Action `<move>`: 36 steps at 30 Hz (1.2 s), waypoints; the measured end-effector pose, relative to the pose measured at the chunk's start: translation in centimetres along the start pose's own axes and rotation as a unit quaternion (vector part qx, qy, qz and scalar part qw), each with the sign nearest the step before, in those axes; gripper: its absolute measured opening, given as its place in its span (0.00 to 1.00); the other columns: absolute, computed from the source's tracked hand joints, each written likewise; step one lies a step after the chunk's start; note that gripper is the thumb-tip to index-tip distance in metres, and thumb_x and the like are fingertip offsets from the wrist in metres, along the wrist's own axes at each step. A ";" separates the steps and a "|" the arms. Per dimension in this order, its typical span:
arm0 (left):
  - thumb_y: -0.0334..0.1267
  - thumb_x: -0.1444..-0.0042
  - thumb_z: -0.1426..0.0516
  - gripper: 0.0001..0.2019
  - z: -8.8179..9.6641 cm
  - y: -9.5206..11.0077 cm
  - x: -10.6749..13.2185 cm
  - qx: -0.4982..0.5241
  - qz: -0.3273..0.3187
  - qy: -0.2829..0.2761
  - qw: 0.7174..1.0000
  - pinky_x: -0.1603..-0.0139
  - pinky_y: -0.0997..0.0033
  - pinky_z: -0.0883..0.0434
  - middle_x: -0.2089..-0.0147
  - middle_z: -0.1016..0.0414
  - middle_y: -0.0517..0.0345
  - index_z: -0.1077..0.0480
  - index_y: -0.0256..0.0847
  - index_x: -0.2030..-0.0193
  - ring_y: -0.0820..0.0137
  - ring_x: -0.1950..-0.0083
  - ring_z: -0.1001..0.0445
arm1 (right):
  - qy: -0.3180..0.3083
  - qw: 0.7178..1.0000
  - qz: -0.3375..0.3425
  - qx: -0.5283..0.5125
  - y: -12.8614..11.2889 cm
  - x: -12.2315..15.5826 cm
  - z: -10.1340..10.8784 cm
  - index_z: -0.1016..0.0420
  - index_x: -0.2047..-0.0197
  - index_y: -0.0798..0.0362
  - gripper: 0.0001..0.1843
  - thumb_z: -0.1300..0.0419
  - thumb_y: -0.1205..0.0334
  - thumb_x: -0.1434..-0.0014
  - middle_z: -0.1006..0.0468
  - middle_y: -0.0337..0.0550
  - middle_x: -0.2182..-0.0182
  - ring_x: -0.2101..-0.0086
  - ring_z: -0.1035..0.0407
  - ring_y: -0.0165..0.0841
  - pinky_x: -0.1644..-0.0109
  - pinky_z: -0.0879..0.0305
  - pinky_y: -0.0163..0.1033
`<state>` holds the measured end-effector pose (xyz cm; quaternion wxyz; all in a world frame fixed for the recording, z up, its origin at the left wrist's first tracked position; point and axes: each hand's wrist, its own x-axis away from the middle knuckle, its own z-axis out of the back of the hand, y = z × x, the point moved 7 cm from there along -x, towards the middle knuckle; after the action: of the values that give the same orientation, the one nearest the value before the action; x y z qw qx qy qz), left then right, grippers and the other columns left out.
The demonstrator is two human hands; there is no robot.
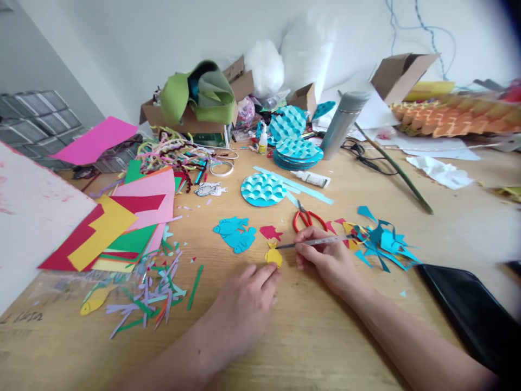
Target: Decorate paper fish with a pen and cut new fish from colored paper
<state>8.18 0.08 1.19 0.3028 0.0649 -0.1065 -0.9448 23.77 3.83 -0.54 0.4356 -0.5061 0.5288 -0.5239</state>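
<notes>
My right hand (325, 258) grips a slim pen (321, 241) between thumb and fingers. The pen's dark tip meets a small yellow paper fish (273, 257) near its tail. Lying flat on the table, my left hand (250, 293) rests its fingertips on the fish's lower edge. Just behind is a red paper fish (271, 233). Blue paper fish (235, 234) with drawn lines overlap each other to the left. Red-handled scissors (307, 219) lie behind my right hand, their handles partly hidden by it.
Blue paper scraps (385, 244) lie right, near a black phone (468, 315). Coloured paper sheets (138, 201) and thin strips (163, 293) spread left. Behind are a wavy-patterned blue disc (264, 189), a glue bottle (313, 178), a grey flask (345, 125) and a green stick (394, 168).
</notes>
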 end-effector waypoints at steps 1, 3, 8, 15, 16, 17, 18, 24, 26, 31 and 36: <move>0.33 0.35 0.49 0.18 0.0 0.0 0.0 0.002 -0.004 0.004 1.000 0.44 0.58 0.28 0.40 0.29 0.47 0.34 0.34 0.40 0.60 0.45 0.30 | 0.000 1.000 -0.003 0.000 -0.1 -0.1 0.1 0.31 0.69 0.52 0.12 0.32 0.58 0.52 0.29 0.33 0.83 0.82 0.33 0.29 0.76 0.36 0.33; 0.32 0.37 0.48 0.17 0.1 -0.1 -0.1 0.019 -0.003 0.011 1.000 0.43 0.56 0.29 0.42 0.29 0.48 0.33 0.35 0.42 0.60 0.46 0.32 | 0.001 1.000 -0.010 -0.006 -0.2 -0.3 0.2 0.32 0.69 0.52 0.13 0.32 0.58 0.53 0.29 0.32 0.82 0.81 0.33 0.28 0.76 0.36 0.33; 0.30 0.40 0.45 0.15 0.6 -0.7 0.0 0.065 0.021 0.033 0.997 0.38 0.50 0.34 0.40 0.34 0.49 0.31 0.39 0.46 0.58 0.39 0.39 | -0.010 0.999 -0.029 -0.020 0.1 -0.4 0.2 0.36 0.69 0.51 0.14 0.35 0.55 0.49 0.30 0.31 0.85 0.83 0.36 0.27 0.78 0.39 0.32; 0.29 0.39 0.46 0.15 0.5 -1.1 -0.1 0.068 0.014 0.030 0.997 0.33 0.46 0.40 0.33 0.41 0.46 0.32 0.39 0.46 0.57 0.30 0.48 | 0.001 0.999 -0.027 0.023 -0.1 0.0 0.1 0.36 0.70 0.51 0.11 0.37 0.58 0.50 0.31 0.30 0.86 0.85 0.36 0.27 0.82 0.39 0.31; 0.30 0.39 0.46 0.15 0.4 -1.1 -0.1 0.067 0.014 0.027 0.997 0.33 0.46 0.40 0.33 0.40 0.47 0.33 0.39 0.45 0.58 0.31 0.48 | 0.001 0.999 -0.027 0.029 -0.1 0.0 0.1 0.36 0.69 0.51 0.11 0.37 0.58 0.50 0.31 0.30 0.86 0.85 0.36 0.27 0.82 0.39 0.31; 0.30 0.39 0.46 0.16 0.3 -1.2 -0.1 0.065 0.015 0.026 0.997 0.33 0.46 0.40 0.34 0.39 0.47 0.33 0.39 0.44 0.58 0.31 0.47 | 0.000 0.999 -0.028 0.034 0.0 0.0 0.1 0.36 0.69 0.51 0.11 0.38 0.57 0.49 0.31 0.31 0.86 0.85 0.36 0.27 0.83 0.39 0.30; 0.31 0.38 0.46 0.17 0.3 -1.3 -0.1 0.064 0.016 0.027 0.997 0.34 0.46 0.39 0.34 0.38 0.47 0.34 0.39 0.43 0.58 0.32 0.46 | -0.002 0.999 -0.030 0.038 0.1 0.0 0.0 0.37 0.69 0.51 0.11 0.38 0.57 0.48 0.31 0.31 0.86 0.85 0.36 0.27 0.83 0.39 0.30; 0.36 0.35 0.49 0.20 0.4 -1.8 -0.3 0.065 0.022 0.036 0.997 0.36 0.48 0.36 0.38 0.33 0.45 0.39 0.34 0.38 0.58 0.36 0.40 | -0.001 0.997 -0.031 0.065 1.0 -0.1 -0.1 0.41 0.70 0.49 0.12 0.42 0.54 0.44 0.31 0.29 0.87 0.87 0.36 0.26 0.86 0.41 0.28; 0.37 0.34 0.50 0.18 0.3 -1.8 -0.3 0.062 0.021 0.031 0.997 0.36 0.49 0.36 0.38 0.33 0.47 0.36 0.35 0.40 0.58 0.36 0.40 | 0.000 0.996 -0.027 0.086 1.2 -0.1 -0.2 0.41 0.70 0.49 0.11 0.42 0.55 0.43 0.31 0.29 0.87 0.88 0.37 0.26 0.87 0.42 0.28; 0.38 0.33 0.51 0.17 0.1 -1.7 -0.3 0.043 0.014 0.031 0.998 0.35 0.47 0.37 0.36 0.35 0.48 0.34 0.39 0.41 0.58 0.36 0.41 | 0.009 0.994 -0.018 0.105 1.4 -0.2 -0.2 0.40 0.71 0.49 0.09 0.43 0.57 0.43 0.32 0.29 0.88 0.88 0.38 0.25 0.87 0.42 0.27; 0.38 0.34 0.50 0.19 -0.4 -1.8 -0.3 0.030 0.017 0.026 0.999 0.35 0.47 0.37 0.36 0.36 0.49 0.36 0.40 0.38 0.58 0.36 0.41 | 0.009 0.994 -0.024 0.105 1.7 -0.3 -0.3 0.41 0.72 0.49 0.09 0.43 0.58 0.44 0.32 0.29 0.87 0.88 0.38 0.26 0.87 0.41 0.28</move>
<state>7.52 1.60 0.38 0.3195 0.0968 -0.1279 -0.9339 23.38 4.09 -2.19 0.4694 -0.4652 0.4623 -0.5912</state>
